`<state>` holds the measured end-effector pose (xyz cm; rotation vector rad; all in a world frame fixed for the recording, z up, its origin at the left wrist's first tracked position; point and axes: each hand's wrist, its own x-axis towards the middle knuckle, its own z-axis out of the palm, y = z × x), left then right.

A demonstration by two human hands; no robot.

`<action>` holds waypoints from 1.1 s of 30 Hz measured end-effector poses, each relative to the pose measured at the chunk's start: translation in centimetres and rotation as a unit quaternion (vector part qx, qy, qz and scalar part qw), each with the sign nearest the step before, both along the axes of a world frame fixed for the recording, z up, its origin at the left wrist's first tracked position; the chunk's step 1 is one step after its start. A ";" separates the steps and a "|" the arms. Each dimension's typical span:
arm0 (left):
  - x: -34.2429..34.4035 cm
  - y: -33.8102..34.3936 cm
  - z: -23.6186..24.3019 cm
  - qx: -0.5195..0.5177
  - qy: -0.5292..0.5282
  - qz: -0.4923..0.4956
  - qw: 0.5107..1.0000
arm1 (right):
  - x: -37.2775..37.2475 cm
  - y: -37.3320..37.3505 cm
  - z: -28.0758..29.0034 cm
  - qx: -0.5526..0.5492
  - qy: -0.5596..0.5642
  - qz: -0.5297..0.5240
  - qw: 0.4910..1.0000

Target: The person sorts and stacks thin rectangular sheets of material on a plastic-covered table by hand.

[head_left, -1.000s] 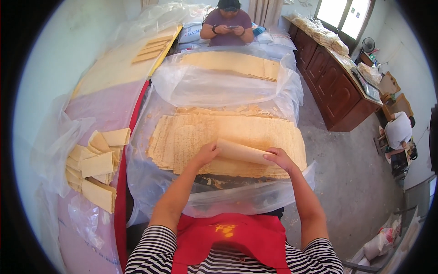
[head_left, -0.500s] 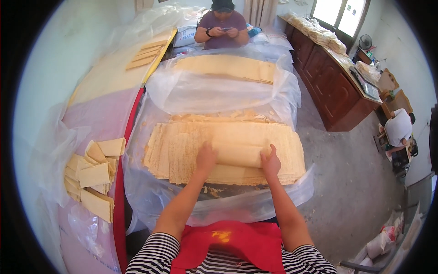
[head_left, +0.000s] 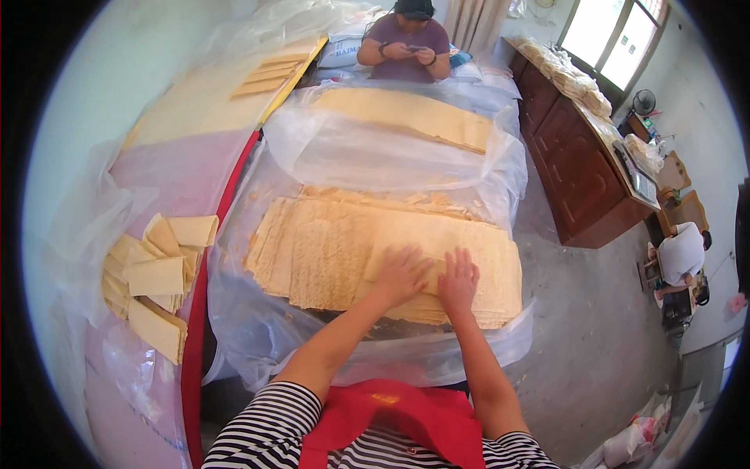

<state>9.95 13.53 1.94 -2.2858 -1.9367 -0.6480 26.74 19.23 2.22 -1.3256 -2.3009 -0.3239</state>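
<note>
A wide stack of thin, pale-yellow sheets, resembling dried bean curd skin (head_left: 328, 254), lies on plastic film before me. My left hand (head_left: 404, 275) rests flat on the right part of the top layer, fingers spread. Close beside it, my right hand (head_left: 458, 283) lies palm down with its fingers stretched forward. Neither one grips anything. The part of the top sheet beneath my palms is hidden, so I cannot tell how it is folded there. Loose flakes (head_left: 375, 199) lie along the stack's far edge.
Folded sheet bundles (head_left: 156, 277) are heaped on the left surface, with several flat pieces (head_left: 273, 74) farther back. Beyond my stack lies another stack (head_left: 406, 113) partly under clear film (head_left: 375, 160). A person (head_left: 408, 43) holds a phone. Right: a brown cabinet (head_left: 574, 168) and a bent-over person (head_left: 681, 254).
My hands have come closer together; the fingers that curled at the ends of a folded sheet now lie flat on it. The whole view has tilted slightly.
</note>
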 end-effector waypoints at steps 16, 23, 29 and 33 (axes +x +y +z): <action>-5.6 -0.5 3.8 -0.100 0.079 -0.076 0.989 | 0.7 0.0 0.6 -0.120 -0.046 0.205 0.970; -7.1 -1.6 3.2 -0.114 0.091 -0.106 0.984 | 1.1 0.8 1.7 -0.151 -0.107 0.249 0.951; -7.2 -2.5 2.1 -0.032 -0.023 -0.061 0.997 | 0.0 0.2 2.2 -0.118 -0.190 0.247 0.943; -6.7 -1.9 3.4 0.079 -0.117 0.010 0.990 | -0.5 1.4 3.8 -0.075 -0.192 0.203 0.957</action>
